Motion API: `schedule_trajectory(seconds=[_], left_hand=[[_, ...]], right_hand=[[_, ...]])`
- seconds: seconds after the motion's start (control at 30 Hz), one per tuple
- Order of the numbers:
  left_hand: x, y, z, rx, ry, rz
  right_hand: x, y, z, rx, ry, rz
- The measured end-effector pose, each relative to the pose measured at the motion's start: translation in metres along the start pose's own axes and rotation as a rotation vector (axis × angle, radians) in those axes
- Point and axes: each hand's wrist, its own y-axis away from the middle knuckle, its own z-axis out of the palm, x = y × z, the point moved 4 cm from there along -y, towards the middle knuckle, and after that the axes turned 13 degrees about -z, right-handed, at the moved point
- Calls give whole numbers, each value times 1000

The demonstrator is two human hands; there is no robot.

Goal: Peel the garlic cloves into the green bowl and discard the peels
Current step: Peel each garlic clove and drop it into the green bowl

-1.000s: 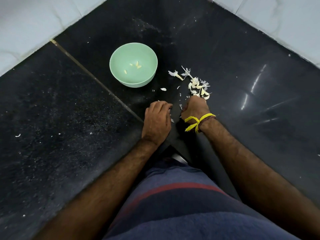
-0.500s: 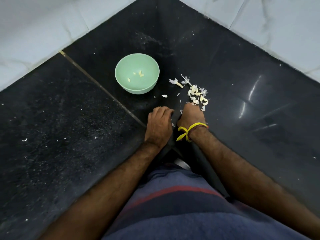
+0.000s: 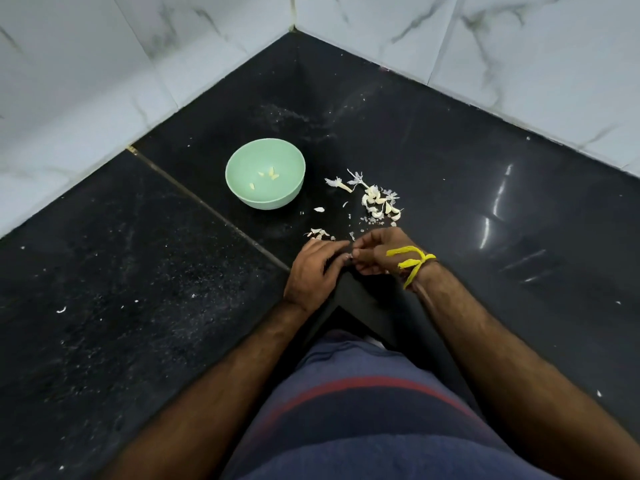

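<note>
Now both hands have come up off the counter (image 3: 450,174) and met in front of the body, where a second ago they were pressed knuckles-down on the black stone near the garlic pile (image 3: 379,204). Left hand (image 3: 313,271) has its fingers curled in toward the right hand (image 3: 375,252), whose fingertips pinch at something very small between the two; a pale speck shows at the meeting point, most likely a clove, though it is too small to be sure. So the likely reading is that a clove has been picked out and the peeling itself is under way, not the picking. Green bowl (image 3: 239,188) stands apart, up and to the left of the hands, with a few peeled cloves (image 3: 268,174) lying in its bottom. Unpeeled cloves and papery skins sit in a loose heap just beyond the right hand, with stray peels (image 3: 319,233) touching the stone right ahead of the left fingers and one more flake (image 3: 319,209) between heap and bowl. Judging by the heap against the few in the bowl, most of the job is left, and none of the peels have been cleared yet. A yellow thread (image 3: 410,259) is tied round the right wrist
</note>
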Motion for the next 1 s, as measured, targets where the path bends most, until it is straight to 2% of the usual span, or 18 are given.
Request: schedule_trajectory(seconds=[0.1, 0.33, 0.47, 0.73, 1.0], left_hand=[[3, 3, -2, -13, 57, -41], [18, 1, -7, 17, 124, -153], [17, 0, -8, -30, 150, -214], [20, -2, -10, 4, 203, -329], [23, -3, -6, -28, 5, -353]], right_hand=[[5, 3, -2, 7, -187, -36], [9, 3, -4, -46, -328, -110], [11, 2, -5, -69, -328, -135], [8, -3, 1, -9, -320, -173], [10, -2, 8, 18, -279, -171]])
